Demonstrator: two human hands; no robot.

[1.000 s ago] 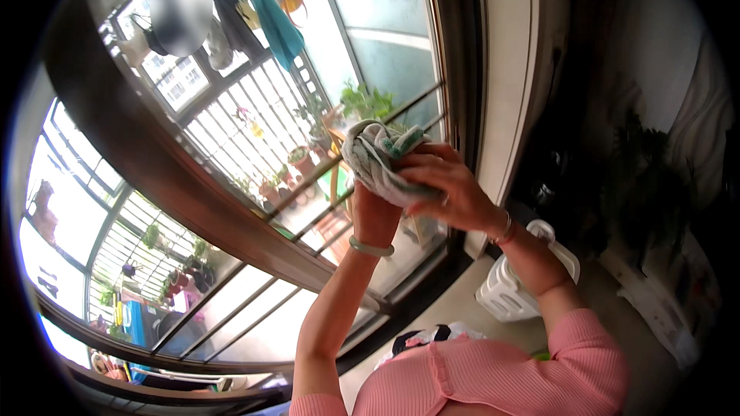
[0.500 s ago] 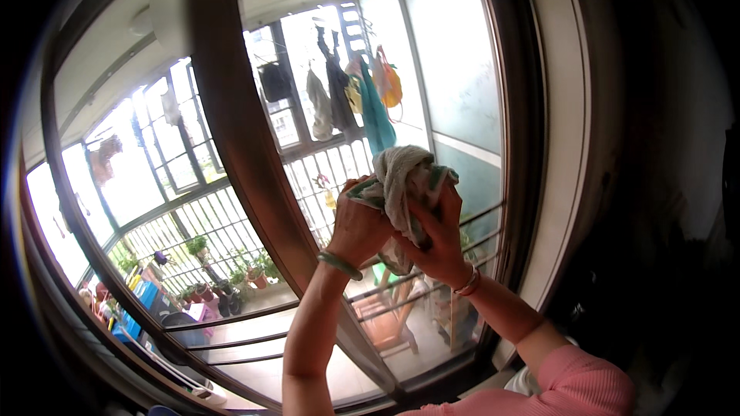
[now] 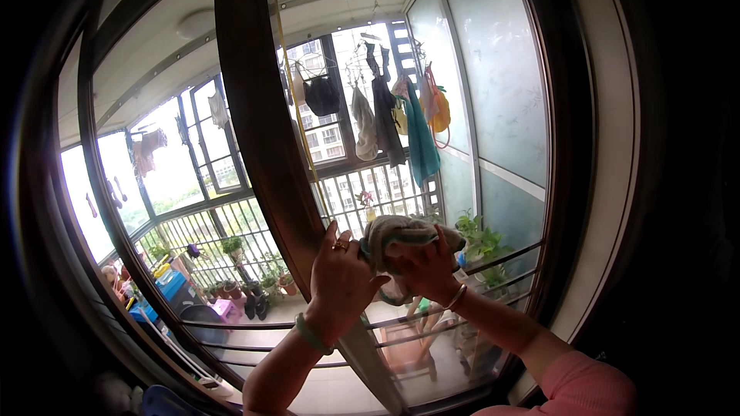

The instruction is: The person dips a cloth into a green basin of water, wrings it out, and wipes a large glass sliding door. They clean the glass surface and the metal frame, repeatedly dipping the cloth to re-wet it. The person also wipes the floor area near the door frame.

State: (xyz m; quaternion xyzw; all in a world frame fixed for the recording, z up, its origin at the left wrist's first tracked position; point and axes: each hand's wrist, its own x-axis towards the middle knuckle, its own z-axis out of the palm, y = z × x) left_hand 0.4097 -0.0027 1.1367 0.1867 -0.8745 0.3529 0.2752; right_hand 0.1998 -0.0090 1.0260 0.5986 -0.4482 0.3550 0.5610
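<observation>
A crumpled, pale grey-green cloth (image 3: 405,233) is bunched up in front of the sliding glass door. My right hand (image 3: 428,273) grips it from below, with its fingers pressed into the folds. Close beside the cloth's left end, my left hand (image 3: 339,285) has its fingers stretched upward and its thumb out. Those fingers lie over the edge of the dark upright door frame (image 3: 270,146); whether they touch it I cannot tell. A ring and a pale green bangle are on my left arm's side.
Dark horizontal bars (image 3: 493,262) cross the lower door. Through the glass, a balcony holds hanging clothes such as a teal garment (image 3: 423,135), a wooden chair (image 3: 405,343), potted plants (image 3: 233,246) and a blue box (image 3: 171,285). A white railing (image 3: 220,231) runs along its far side.
Both hands have come down in the view along with the cloth. My left hand has released the cloth and spread its fingers beside it, while my right hand keeps hold.
</observation>
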